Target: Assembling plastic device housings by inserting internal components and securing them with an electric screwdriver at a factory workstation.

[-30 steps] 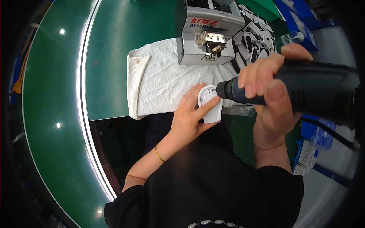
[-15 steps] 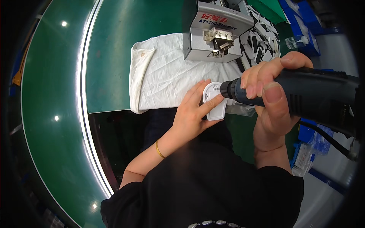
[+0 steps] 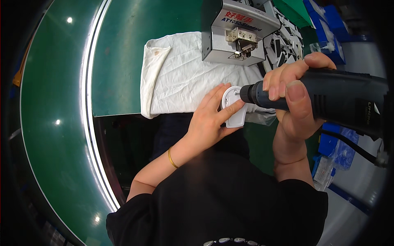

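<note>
My left hand (image 3: 208,119) grips a white plastic part (image 3: 235,120) with one rounded end, near the front edge of the cloth. Its thumb lies across the face and the fingers reach round the far side. A black electric screwdriver (image 3: 340,96) is in my right hand (image 3: 296,100), fingers wrapped over its body. The tool lies nearly level, its nose pointing left, and its thin bit meets the rounded end of the white part. Under and beyond the part a white cloth (image 3: 176,74) is spread on the green table (image 3: 123,53).
A grey metal machine (image 3: 234,43) stands on the cloth at the far side. Behind it lies a heap of white and black plastic pieces (image 3: 287,41). Blue bins (image 3: 328,37) and a clear bottle (image 3: 322,47) are at the far right. A black cable (image 3: 349,143) runs below the screwdriver.
The machine and cloth sit slightly differently in the picture as the view shifts a little. Both hands keep their hold, with the screwdriver still at the white part.
</note>
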